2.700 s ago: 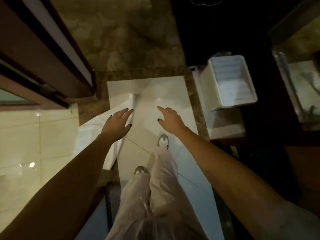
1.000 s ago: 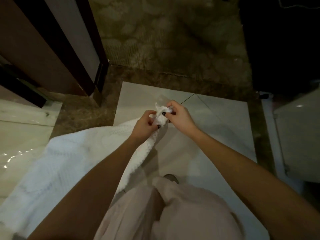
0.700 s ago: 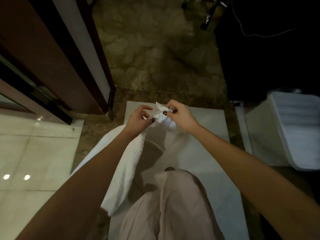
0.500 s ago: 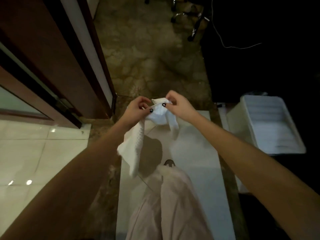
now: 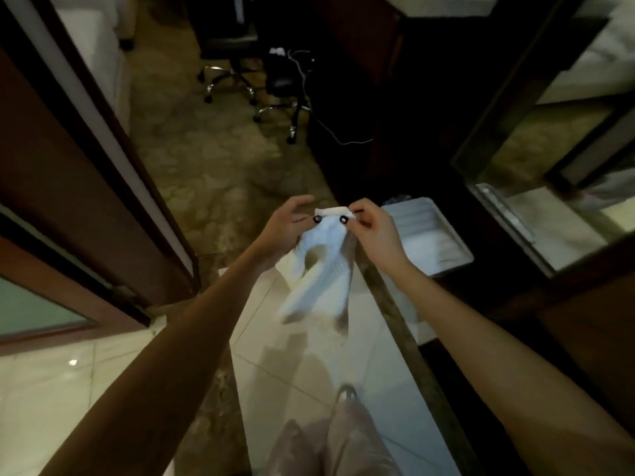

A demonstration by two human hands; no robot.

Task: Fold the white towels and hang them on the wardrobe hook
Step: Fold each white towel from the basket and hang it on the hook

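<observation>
A white towel [image 5: 323,269] hangs bunched in the air in front of me, above the pale floor tiles. My left hand [image 5: 285,228] pinches its top edge on the left with thumb and fingers. My right hand [image 5: 372,231] pinches the same edge just to the right, a few centimetres from the left. The cloth droops in two loose folds below the hands, and its lower tip reaches toward the tile strip. No wardrobe hook shows in the head view.
A white bin [image 5: 426,235] stands on the floor right of my right hand. A brown door frame [image 5: 103,173] runs along the left. Black swivel chairs [image 5: 275,80] and a cable lie on the patterned floor ahead. A glass panel [image 5: 536,218] edges the right side.
Empty hands first reached down, then took the towel's corner off the floor. Both hands have lifted it higher and forward, so the towel now hangs free in the air; my view has tilted up.
</observation>
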